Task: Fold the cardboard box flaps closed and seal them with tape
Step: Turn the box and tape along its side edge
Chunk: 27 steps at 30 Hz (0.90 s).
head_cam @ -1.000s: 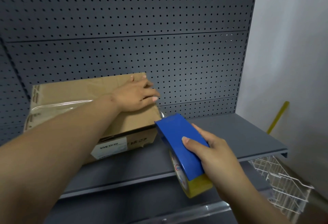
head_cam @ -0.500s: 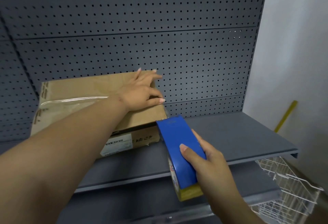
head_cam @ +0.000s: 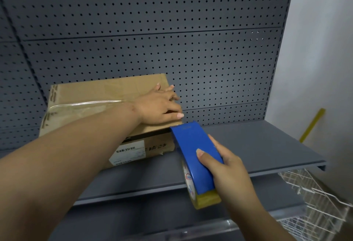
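Hidden: the left hand [head_cam: 158, 107] and its forearm cover the near right part of the cardboard box [head_cam: 91, 95] top; the roll inside the tape dispenser [head_cam: 194, 158] shows only at its lower edge
Hard to read: the white label [head_cam: 129, 153] on the box front, below the left forearm, carries a barcode and small print too fine to make out; dark printing beside it is illegible, as is the red and blue mark on the tape roll
Box: flaps lie closed, a strip of clear tape [head_cam: 82, 104] runs along the top to the left of the left hand
Left hand: flat, fingers straight, pressing on the box top at its right end
Right hand [head_cam: 227, 168]: wrapped round the blue dispenser, its nose touching the box's near right corner, just below the left hand
Surface: grey shelf [head_cam: 248, 145] carries the box
Room: grey pegboard [head_cam: 172, 30] beyond both hands, white wall [head_cam: 321, 50] and white wire basket [head_cam: 315, 198] right of the right hand, a yellow strip [head_cam: 312, 125] against the wall
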### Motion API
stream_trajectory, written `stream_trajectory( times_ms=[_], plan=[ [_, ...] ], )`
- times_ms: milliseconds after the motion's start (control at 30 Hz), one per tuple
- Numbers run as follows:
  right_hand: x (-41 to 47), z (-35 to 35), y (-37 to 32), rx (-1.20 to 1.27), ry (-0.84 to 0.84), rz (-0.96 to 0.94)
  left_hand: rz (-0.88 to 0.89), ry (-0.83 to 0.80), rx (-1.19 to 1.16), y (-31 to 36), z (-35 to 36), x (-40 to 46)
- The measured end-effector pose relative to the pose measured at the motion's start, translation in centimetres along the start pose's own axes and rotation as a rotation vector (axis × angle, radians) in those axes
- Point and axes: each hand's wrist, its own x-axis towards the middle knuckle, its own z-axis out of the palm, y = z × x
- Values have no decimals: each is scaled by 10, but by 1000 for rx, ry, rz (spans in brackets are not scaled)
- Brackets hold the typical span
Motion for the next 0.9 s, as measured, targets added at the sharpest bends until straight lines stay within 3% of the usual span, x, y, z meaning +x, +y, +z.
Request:
stream_trajectory(
  times_ms=[300,900],
  plan=[
    [6,-24,-17,-94,-32,-59,-41,95,-101,3,-2,10],
    [15,-12,21,-149,-37,43,-119,71,-259,-18,0,27]
  ],
)
